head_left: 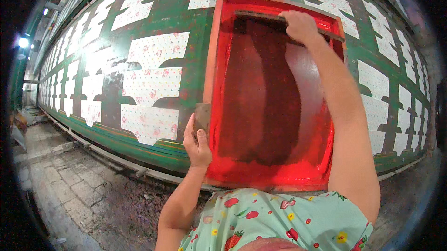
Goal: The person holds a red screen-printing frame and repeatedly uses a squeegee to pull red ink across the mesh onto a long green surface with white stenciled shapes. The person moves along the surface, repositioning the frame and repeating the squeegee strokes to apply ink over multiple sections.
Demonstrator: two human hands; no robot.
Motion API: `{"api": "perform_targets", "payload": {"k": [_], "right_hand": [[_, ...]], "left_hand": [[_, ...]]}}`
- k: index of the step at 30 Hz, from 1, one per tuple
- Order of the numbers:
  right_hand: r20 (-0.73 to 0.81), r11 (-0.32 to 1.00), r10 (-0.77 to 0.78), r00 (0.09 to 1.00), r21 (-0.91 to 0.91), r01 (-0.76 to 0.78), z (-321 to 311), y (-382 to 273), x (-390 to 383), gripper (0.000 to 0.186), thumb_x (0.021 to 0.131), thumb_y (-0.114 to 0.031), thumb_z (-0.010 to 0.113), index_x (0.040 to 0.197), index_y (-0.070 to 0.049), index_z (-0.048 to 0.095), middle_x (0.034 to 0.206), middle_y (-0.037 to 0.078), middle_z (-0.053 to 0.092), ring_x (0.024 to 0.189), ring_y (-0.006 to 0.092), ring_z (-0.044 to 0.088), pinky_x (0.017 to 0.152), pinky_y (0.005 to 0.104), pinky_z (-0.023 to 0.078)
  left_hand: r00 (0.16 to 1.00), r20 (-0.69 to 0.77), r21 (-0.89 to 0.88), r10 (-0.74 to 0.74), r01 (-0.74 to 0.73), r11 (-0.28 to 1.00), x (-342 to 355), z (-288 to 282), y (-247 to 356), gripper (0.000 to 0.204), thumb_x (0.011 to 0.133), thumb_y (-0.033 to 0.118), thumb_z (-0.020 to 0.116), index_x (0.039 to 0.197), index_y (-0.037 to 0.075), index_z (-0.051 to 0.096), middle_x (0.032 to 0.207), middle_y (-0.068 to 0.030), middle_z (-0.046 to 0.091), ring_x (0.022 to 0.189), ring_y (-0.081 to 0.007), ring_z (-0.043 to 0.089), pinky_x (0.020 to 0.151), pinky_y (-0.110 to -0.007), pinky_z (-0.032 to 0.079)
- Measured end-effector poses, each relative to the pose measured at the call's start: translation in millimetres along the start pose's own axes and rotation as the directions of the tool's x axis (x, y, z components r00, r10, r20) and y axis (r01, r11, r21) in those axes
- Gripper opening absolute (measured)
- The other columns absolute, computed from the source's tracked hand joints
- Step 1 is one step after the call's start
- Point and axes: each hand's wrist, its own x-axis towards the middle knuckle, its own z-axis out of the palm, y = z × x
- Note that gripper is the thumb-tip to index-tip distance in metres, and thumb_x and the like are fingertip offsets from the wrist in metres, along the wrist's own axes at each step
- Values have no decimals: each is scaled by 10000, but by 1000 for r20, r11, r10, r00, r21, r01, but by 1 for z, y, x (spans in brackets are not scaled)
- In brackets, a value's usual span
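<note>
A screen printing frame (214,79) with red-coated inner edges lies on the green table in front of me. Its dark mesh (242,93) carries a shadow and a glossy patch. At the far end of the frame, my right hand (301,26) is closed on a long, dark squeegee (260,17) that spans most of the mesh's width. My left hand (198,146) grips a grey-brown block (202,115) against the frame's left side, thumb toward me. Whether that block is fixed to the frame, I cannot tell.
White fabric pieces (151,86) with small coloured prints lie in rows along the long green table (195,60), on both sides of the frame. A rail (139,172) follows the table's near edge. Grey paving (84,190) covers the floor at the lower left.
</note>
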Motion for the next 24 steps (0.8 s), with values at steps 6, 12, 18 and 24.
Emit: {"api": "perform_targets", "payload": {"k": [6,12,18,24], "right_hand": [[88,996,79,993,-42,-75,-11,28,30,538,926,-94,617,1433,-208,754,1285,194,811,1213,412,768,1041,567,618],[176,1000,-20,984,-19,23,-22,39,30,473,881,-105,646,1327,-160,795,1224,210,815,1181,429,768,1026,579,615],[225,997,-71,972,15,70,-41,-4,-35,425,828,-123,681,1229,-143,821,1147,188,828,1123,423,785,974,580,637],[322,994,-74,944,95,46,-73,-86,-164,434,802,-74,676,1199,-171,822,1147,137,817,1115,392,768,974,548,617]], "left_hand": [[1000,-13,64,22,-21,998,1,1,-2,646,1193,403,563,1594,-104,547,1497,-258,668,1377,-351,656,1183,-452,497],[999,-13,133,40,-38,990,5,3,4,581,1185,328,565,1562,-114,566,1452,-265,694,1334,-361,681,1155,-456,519],[999,-50,158,-22,30,987,6,9,1,480,1190,235,546,1530,-98,603,1444,-264,707,1328,-368,691,1143,-452,528],[998,-62,156,8,2,988,9,9,-9,478,1196,267,552,1506,-89,628,1463,-273,709,1340,-397,691,1150,-467,527]]}}
